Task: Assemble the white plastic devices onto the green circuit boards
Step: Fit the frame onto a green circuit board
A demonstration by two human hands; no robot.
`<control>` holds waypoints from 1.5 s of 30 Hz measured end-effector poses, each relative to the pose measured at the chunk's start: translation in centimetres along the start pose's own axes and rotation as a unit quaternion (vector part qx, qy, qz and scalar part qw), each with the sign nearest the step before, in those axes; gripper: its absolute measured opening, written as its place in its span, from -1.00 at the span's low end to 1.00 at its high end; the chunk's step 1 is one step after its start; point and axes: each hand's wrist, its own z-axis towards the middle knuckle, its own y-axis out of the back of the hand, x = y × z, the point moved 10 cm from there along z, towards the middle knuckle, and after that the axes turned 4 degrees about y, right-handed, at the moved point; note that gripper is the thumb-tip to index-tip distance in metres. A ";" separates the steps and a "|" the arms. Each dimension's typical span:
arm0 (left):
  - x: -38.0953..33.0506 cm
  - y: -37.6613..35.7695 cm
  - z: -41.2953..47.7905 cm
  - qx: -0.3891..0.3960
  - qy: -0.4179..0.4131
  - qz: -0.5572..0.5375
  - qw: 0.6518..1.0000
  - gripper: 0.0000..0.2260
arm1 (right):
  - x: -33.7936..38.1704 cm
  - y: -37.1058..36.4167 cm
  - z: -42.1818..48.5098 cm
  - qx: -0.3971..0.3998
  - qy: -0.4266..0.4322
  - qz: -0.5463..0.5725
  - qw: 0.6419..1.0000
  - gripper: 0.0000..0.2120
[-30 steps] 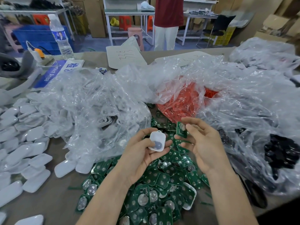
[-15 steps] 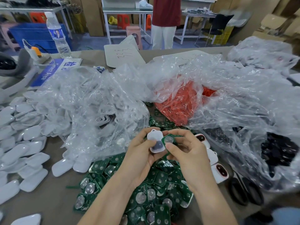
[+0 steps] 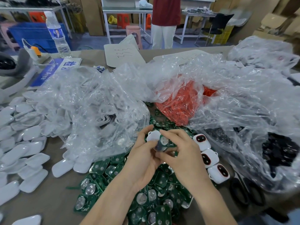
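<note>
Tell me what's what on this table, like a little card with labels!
left hand: holds white plastic device
right hand: holds green circuit board against it
under hands: pile of green boards
right side: three white pieces with dark windows
left side: white shells
behind: red parts in clear bag

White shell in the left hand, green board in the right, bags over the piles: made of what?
White shell: probably moulded plastic, smooth, faintly glossy, uniform white. Green board: likely laminate circuit board, green coating, round silvery metal pad. Bags: thin clear plastic film, crinkled, catching glare.
</note>
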 end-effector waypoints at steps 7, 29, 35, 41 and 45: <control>-0.4 0.4 -0.1 -0.014 -0.011 0.104 0.994 -0.81 | 0.6 0.7 1.1 0.098 0.039 -0.028 0.994 -0.50; 1.3 -0.1 -0.1 0.011 0.072 0.032 0.997 -0.70 | -0.8 6.0 0.9 0.014 0.000 -0.107 0.994 -0.71; 1.7 -0.1 0.0 0.030 0.099 -0.048 0.993 -0.61 | 0.3 4.4 0.5 -0.011 0.032 -0.041 0.999 -0.80; 1.3 -0.3 0.0 0.043 0.087 -0.051 0.994 -0.57 | 1.0 2.8 0.3 -0.011 0.055 -0.021 0.998 -0.76; 1.4 0.3 0.3 0.024 0.086 -0.047 0.995 -0.63 | 1.0 2.6 0.0 -0.016 0.061 -0.011 0.998 -0.71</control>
